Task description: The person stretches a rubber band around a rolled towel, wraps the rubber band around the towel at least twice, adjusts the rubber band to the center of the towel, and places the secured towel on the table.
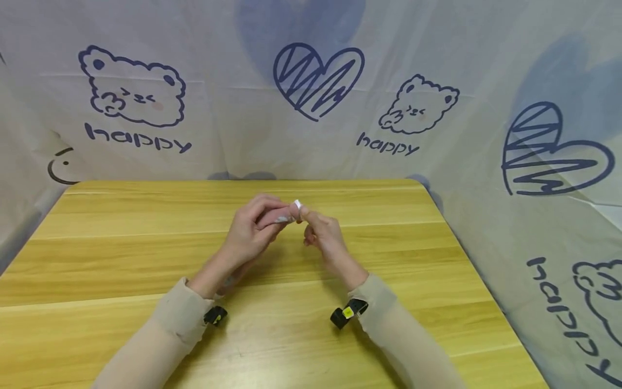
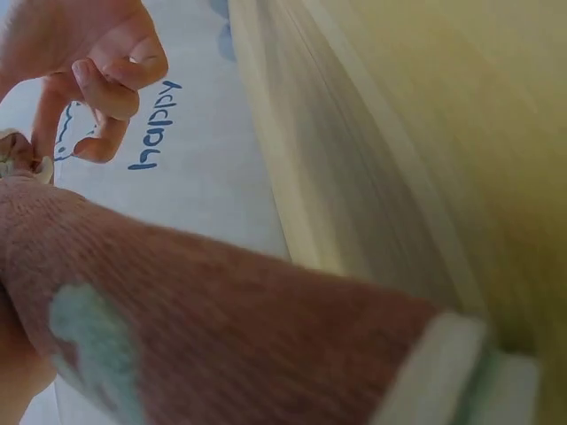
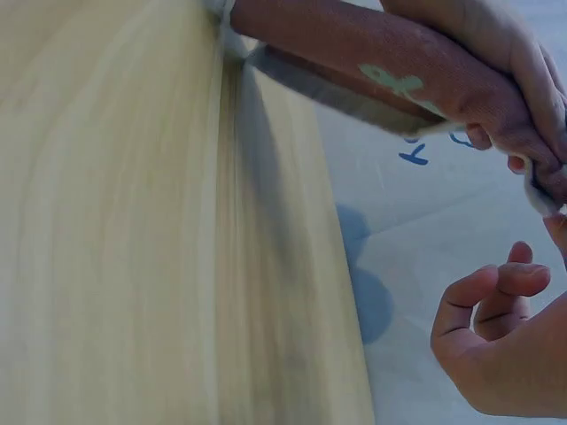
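Note:
A pair of dusty-pink ribbed socks (image 1: 277,215) with pale green patches and white ends is held above the table between the two hands. My left hand (image 1: 247,229) grips them around the middle, fingers over the top and thumb along the near side. At their bunched, white-edged end, my right hand (image 1: 326,237) pinches the fabric between thumb and index finger, its other fingers curled loosely. In the left wrist view the socks (image 2: 230,310) stretch across the foreground. Two layers of the socks (image 3: 354,44) hang toward the table in the right wrist view.
The light wooden table (image 1: 121,259) spans the space under both arms. A pale cloth (image 1: 223,108) printed with hearts, bears and "happy" hangs behind it and along the right side. Black wrist straps (image 1: 342,317) sit on both cuffs.

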A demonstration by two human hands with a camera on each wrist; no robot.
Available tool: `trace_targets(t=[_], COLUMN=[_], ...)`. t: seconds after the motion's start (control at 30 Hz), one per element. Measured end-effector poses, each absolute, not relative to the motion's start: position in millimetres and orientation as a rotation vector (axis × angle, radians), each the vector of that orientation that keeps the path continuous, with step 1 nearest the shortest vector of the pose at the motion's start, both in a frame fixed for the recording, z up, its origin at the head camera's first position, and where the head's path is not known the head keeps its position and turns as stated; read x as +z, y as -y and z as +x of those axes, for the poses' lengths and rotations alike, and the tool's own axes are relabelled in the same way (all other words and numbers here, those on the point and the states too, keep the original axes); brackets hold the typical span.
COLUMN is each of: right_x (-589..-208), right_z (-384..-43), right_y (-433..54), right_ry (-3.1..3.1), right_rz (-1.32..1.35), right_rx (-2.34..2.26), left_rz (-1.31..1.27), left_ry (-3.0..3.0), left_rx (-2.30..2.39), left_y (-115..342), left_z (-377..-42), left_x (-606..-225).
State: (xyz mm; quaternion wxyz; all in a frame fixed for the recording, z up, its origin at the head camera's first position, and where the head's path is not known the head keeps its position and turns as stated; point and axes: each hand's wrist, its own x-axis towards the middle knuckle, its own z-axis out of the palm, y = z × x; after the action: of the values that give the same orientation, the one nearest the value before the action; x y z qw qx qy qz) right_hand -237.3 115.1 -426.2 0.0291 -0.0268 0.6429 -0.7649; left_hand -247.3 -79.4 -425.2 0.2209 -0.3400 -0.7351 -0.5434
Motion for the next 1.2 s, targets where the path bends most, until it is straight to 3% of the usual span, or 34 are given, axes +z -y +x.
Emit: trace_targets(t=[0.43, 0.83, 1.2], right_x=[-416.8, -411.3, -402.1], right_z=[-246.5, -253.6, -252.6], right_y=[-132.1, -137.7, -139.0], right_ry=[-2.427, -2.46, -2.391], right_rz=[-0.409, -0.534, -0.513], right_rx=[-1.935, -1.762, -1.782], left_rz=[-1.325, -1.127, -1.131], left_ry=[2.033, 2.111, 2.057], left_rx=[-1.167, -1.414, -1.338], left_y=[80.9, 78.4, 75.1], left_z=[-249.4, -242.7, -242.1], left_x=[-421.2, -427.5, -428.9])
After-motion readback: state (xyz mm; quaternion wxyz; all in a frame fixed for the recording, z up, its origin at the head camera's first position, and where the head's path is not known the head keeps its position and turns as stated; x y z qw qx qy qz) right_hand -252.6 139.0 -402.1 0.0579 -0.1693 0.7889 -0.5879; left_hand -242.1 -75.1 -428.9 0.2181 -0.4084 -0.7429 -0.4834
